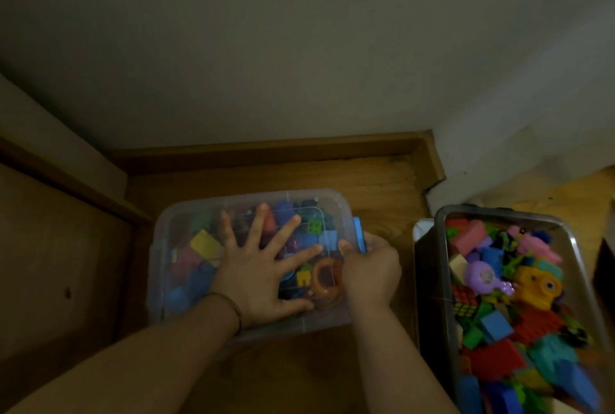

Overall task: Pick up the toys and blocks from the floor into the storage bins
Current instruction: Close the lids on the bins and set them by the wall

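A clear plastic bin (173,224) with its see-through lid on stands on the wooden floor, filled with coloured blocks and a brown ring toy (327,280). My left hand (263,267) lies flat on the lid with the fingers spread. My right hand (371,267) grips the blue latch (359,234) on the bin's right side, fingers curled round it. To the right, a second, grey-rimmed bin (442,247) stands without a lid, heaped with bricks, a purple toy (482,277) and a yellow toy camera (539,287).
A white wall and wooden skirting board (266,150) run behind the bins. A wooden door or panel (60,264) is at the left. Bare wooden floor (293,373) lies in front of the clear bin, under my forearms.
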